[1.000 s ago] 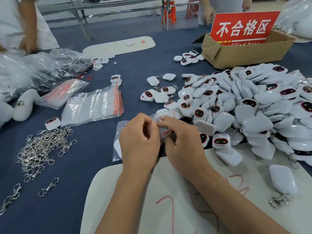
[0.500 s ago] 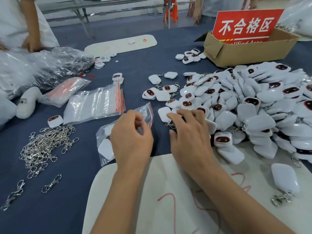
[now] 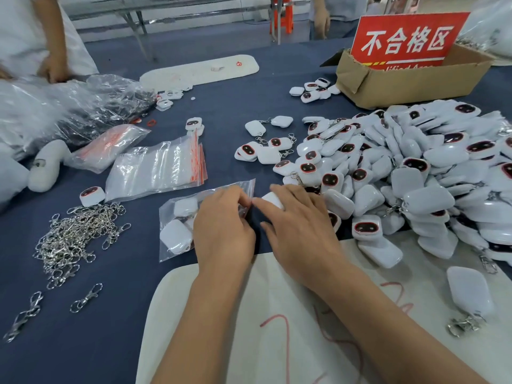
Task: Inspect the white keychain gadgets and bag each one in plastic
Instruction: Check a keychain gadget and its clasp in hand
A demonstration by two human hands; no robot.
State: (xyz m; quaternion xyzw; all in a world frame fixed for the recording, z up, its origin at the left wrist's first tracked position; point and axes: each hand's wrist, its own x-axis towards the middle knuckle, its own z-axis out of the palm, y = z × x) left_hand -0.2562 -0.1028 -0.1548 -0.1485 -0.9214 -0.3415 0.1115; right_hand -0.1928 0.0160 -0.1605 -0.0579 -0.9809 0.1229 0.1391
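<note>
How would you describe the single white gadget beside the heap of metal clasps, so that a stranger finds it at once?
Start at the heap of metal clasps on the left of the blue table. Just above it, left of the stack of empty zip bags, lies one white gadget. Unlike the big pile of gadgets on the right, it lies alone, dark face up, unbagged.

Red sign [image 3: 407,41] in cardboard box [image 3: 410,84], white chars "不合格区", Eng. line below cut off, unreadable

right hand [image 3: 300,231] hides gadget [image 3: 273,200] | sign [image 3: 407,41] text cut (lower line)
</note>
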